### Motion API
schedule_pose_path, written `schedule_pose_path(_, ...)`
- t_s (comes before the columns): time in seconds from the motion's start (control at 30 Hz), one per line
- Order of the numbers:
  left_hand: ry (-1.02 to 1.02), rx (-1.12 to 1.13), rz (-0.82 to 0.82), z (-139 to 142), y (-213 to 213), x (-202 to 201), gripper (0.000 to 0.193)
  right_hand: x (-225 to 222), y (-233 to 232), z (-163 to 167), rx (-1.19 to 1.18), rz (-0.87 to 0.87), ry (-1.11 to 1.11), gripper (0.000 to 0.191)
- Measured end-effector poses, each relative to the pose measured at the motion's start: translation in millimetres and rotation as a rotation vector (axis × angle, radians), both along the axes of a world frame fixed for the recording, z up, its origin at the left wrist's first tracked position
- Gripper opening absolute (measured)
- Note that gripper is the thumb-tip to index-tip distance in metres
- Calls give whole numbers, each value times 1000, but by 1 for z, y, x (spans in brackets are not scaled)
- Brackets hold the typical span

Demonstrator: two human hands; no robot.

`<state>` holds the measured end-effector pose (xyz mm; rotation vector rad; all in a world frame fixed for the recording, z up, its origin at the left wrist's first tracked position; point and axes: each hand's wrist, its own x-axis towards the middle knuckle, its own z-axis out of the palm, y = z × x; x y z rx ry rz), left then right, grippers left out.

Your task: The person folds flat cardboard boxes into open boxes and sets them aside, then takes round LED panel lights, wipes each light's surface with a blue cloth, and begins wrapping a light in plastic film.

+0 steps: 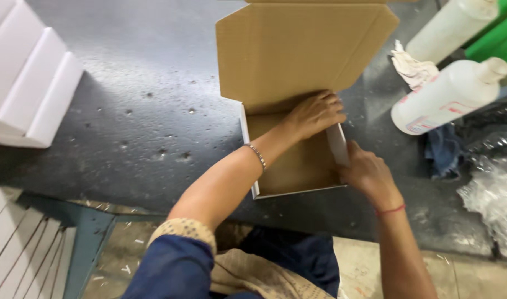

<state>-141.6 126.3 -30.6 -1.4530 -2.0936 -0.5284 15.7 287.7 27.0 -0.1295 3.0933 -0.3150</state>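
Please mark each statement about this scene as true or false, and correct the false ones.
1. The left hand reaches inside the open cardboard box. True.
2. The box lid is closed. False: it stands open, behind the hands.
3. The right hand presses the box's right wall from outside. True.
4. Two white bottles stand upright on the left. False: they lie tilted on the right.
5. The table is white. False: it is dark grey; white boxes sit at its left edge.
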Motion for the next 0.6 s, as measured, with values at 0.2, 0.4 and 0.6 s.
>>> schedule_pose_path(0.2, 60, -97, 85, -5, 7, -10, 11, -8, 6, -15, 70, -21, -15, 39)
schedule_pose_path(0.4, 175, 442, 165, 23, -8, 66, 41, -3, 12, -27, 5, -22, 80, 39)
schedule_pose_path(0.6, -217, -278, 649, 70, -79, 223, 62, -6, -44, -6, -203, -160, -152, 37)
